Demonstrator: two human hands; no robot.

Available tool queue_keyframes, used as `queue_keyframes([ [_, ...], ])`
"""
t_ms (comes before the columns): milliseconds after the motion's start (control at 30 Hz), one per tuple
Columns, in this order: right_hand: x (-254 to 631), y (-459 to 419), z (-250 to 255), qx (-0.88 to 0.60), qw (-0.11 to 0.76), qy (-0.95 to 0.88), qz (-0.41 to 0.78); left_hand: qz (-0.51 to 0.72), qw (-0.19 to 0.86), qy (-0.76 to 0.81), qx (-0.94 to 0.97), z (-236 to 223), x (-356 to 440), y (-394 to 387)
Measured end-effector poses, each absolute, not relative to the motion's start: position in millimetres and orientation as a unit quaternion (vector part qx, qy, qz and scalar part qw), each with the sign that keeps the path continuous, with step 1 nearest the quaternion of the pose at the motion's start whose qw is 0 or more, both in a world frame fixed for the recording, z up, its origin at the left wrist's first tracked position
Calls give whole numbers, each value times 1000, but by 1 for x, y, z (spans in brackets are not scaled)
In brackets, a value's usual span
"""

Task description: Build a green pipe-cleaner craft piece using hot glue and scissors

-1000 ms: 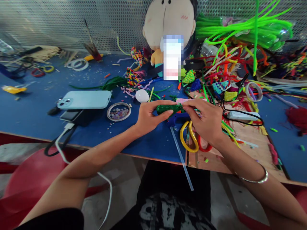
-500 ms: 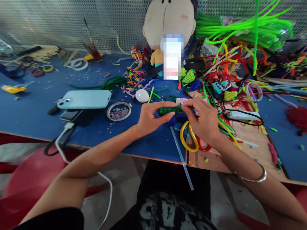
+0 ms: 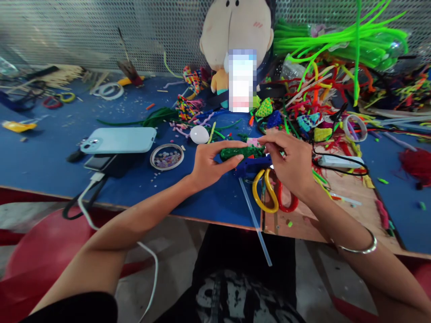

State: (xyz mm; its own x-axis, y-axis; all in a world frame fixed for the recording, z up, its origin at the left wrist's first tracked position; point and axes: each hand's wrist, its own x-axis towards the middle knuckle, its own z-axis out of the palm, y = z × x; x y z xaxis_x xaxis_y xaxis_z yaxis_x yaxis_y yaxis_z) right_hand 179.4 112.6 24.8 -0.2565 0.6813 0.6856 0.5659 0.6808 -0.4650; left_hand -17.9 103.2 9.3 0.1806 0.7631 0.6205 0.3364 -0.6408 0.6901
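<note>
A dark green fuzzy piece [image 3: 232,154], apparently wound chenille stem, lies sideways between the thumb and fingers of my left hand [image 3: 212,166]. My right hand [image 3: 289,161] is at its right end with thumb and forefinger pinched; anything between those fingertips is too small to make out. Below the green piece sits a blue tool [image 3: 251,167] that looks like a glue gun, partly hidden. Yellow-and-red-handled scissors [image 3: 266,190] lie under my right hand. A clear stick [image 3: 256,224] hangs over the table edge.
A pale blue phone [image 3: 119,140] rests at left beside a round dish [image 3: 167,157] of small beads. A white egg-shaped object [image 3: 200,134] is near my left hand. Behind stand a lit phone [image 3: 240,85] and a plush doll [image 3: 235,31]. Bright green stems [image 3: 323,42] and coloured scraps crowd the right.
My right hand has shifted a little to the right, and more of the green piece's right end shows. My left hand stays nearly still, holding the piece.
</note>
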Motion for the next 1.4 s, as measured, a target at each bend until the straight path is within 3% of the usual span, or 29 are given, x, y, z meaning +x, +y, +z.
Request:
queue_keyframes([
  [1133,175,104,27,-390,481,-764,182,534,209,370,731,9,-19,104],
  [1400,173,100,27,-336,484,-808,32,531,199,361,740,9,-18,104],
])
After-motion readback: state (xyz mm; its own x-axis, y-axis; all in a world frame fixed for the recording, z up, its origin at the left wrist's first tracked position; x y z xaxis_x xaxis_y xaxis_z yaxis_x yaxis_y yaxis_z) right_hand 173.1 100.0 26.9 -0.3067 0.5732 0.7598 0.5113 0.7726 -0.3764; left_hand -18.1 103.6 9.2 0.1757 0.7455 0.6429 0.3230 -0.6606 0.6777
